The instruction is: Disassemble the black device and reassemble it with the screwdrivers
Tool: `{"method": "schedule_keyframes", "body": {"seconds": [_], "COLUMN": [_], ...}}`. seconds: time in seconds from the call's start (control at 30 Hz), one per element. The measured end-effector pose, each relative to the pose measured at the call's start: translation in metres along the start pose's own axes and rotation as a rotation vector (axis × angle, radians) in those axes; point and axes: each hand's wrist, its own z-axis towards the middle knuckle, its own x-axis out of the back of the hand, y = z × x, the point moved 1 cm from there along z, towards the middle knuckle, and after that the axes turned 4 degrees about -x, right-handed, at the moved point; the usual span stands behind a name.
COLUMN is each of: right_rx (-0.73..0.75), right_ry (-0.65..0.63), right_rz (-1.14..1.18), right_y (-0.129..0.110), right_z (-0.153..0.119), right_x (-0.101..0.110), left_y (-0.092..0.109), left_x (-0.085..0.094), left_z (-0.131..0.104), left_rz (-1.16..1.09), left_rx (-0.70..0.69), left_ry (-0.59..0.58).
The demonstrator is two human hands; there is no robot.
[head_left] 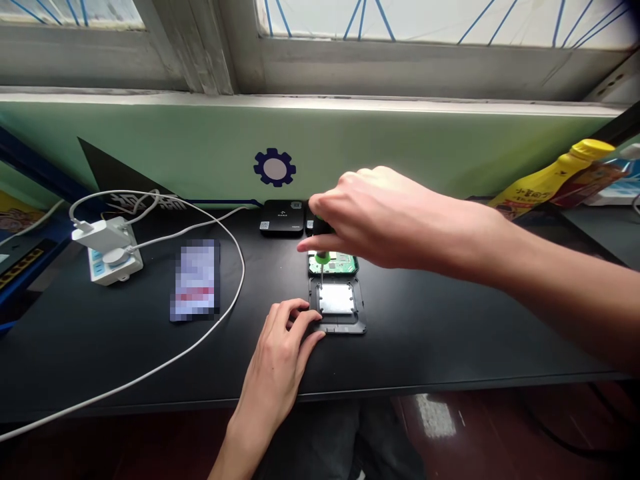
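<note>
My right hand (370,213) is closed around a screwdriver (323,258) with a black and green handle. Its thin shaft points straight down, and the tip is at the upper left corner of a silver metal plate (337,299). That plate sits inside a black plastic casing half (355,327) lying flat on the table. With thumb and fingers, my left hand (280,343) grips the casing's lower left edge. Just behind the casing lies a green circuit board (345,264), partly covered by my right hand.
A black box (281,219) stands against the green panel (200,147), beside another dark item mostly hidden by my hand. At left are a blurred packet (195,280), a white power strip (117,260) and a looping white cable (243,267). A yellow bottle (550,177) leans at right.
</note>
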Motion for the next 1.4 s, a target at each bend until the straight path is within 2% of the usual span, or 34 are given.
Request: {"method": "schedule_keyframes", "body": {"seconds": [0.17, 0.4, 0.6, 0.7, 0.93, 1.17, 1.4], "right_rx": [-0.060, 0.084, 0.137, 0.101, 0.066, -0.049, -0.036], "right_ry": [0.017, -0.102, -0.144, -0.081, 0.020, 0.014, -0.019], "right_rz": [0.035, 0.383, 0.482, 0.416, 0.109, 0.101, 0.092], "right_y": [0.005, 0.018, 0.033, 0.031, 0.006, 0.004, -0.006], "right_z": [0.000, -0.010, -0.018, -0.018, -0.018, -0.015, -0.010], "right_x": [-0.005, -0.003, 0.000, -0.002, 0.000, 0.001, 0.009], "left_y": [-0.001, 0.000, 0.000, 0.001, 0.001, 0.002, 0.003], "left_x": [-0.001, 0.000, 0.000, -0.001, -0.003, -0.001, -0.001], "left_z": [0.001, 0.001, 0.000, 0.000, 0.000, 0.000, -0.001], "left_rz": [0.005, 0.016, 0.013, 0.022, 0.049, 0.050, 0.058], "left_rx": [-0.001, -0.004, 0.000, -0.002, -0.010, -0.011, -0.023], "left_ry": [-0.006, -0.002, -0.010, -0.006, -0.009, -0.005, 0.011]}}
